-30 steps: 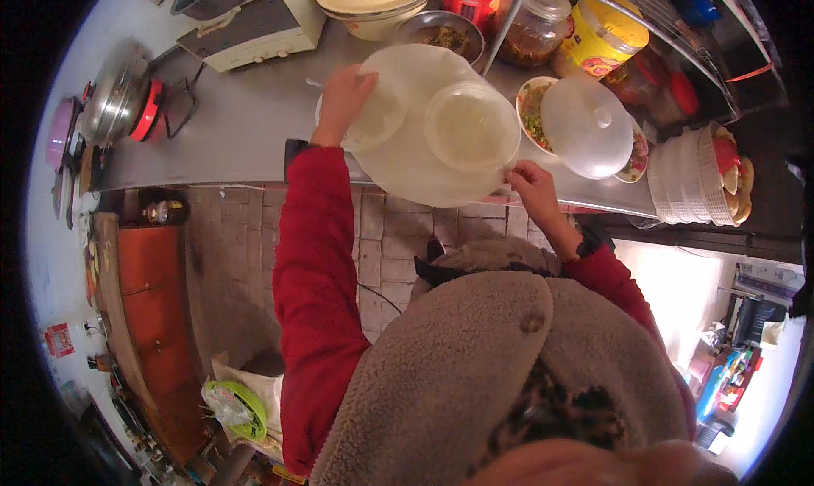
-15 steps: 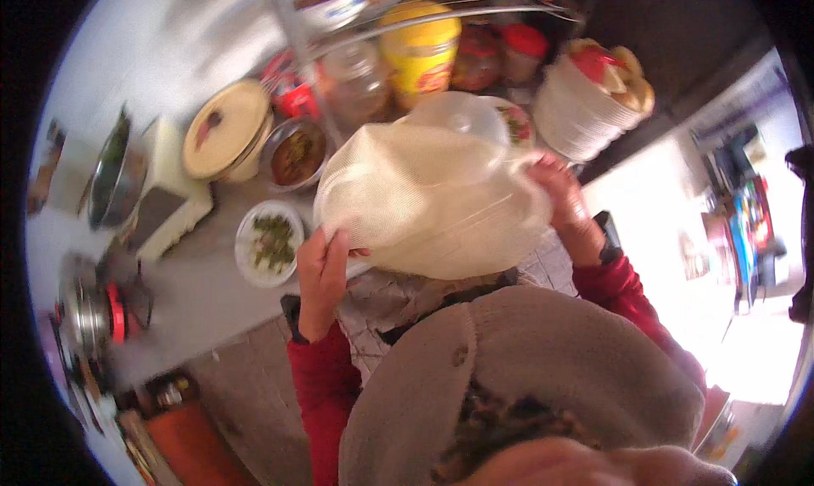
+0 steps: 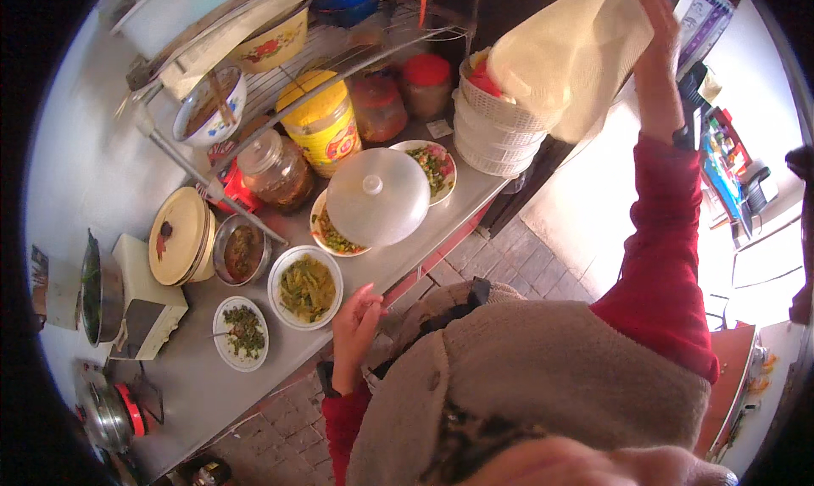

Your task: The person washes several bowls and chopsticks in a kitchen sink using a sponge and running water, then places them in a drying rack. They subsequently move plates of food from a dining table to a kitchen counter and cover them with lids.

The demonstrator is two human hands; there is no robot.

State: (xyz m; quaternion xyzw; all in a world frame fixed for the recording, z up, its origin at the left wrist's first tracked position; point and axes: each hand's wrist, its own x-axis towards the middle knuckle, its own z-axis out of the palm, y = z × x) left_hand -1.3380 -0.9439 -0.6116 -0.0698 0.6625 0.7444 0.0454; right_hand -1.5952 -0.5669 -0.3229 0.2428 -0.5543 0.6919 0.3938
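Note:
My right hand point(image 3: 658, 30) is raised at the far right, its fingers closed on the upper edge of a cream mesh cloth point(image 3: 585, 53). The cloth hangs down in folds against a stack of white plastic baskets point(image 3: 498, 128), hiding part of its top. Something red shows in the uppermost basket. My left hand point(image 3: 357, 323) is just off the counter's front edge with nothing in it, fingers apart and loosely bent. Nearest to it stands a white bowl of yellow-green vegetables point(image 3: 307, 287). Beyond, a domed metal lid point(image 3: 379, 196) partly covers a plate of chopped food point(image 3: 331, 234).
The grey counter point(image 3: 292, 363) also bears a plate of greens point(image 3: 241, 333), a metal bowl of dark food point(image 3: 242, 250), a cream lidded pot point(image 3: 181, 236), a glass jar point(image 3: 273, 168) and a yellow tub point(image 3: 320, 121). A wire rack point(image 3: 339, 49) overhangs the back.
The cloth has left my left hand and moved up and right with my right hand, onto the baskets. My left hand has opened. The dishes beneath are now uncovered to view.

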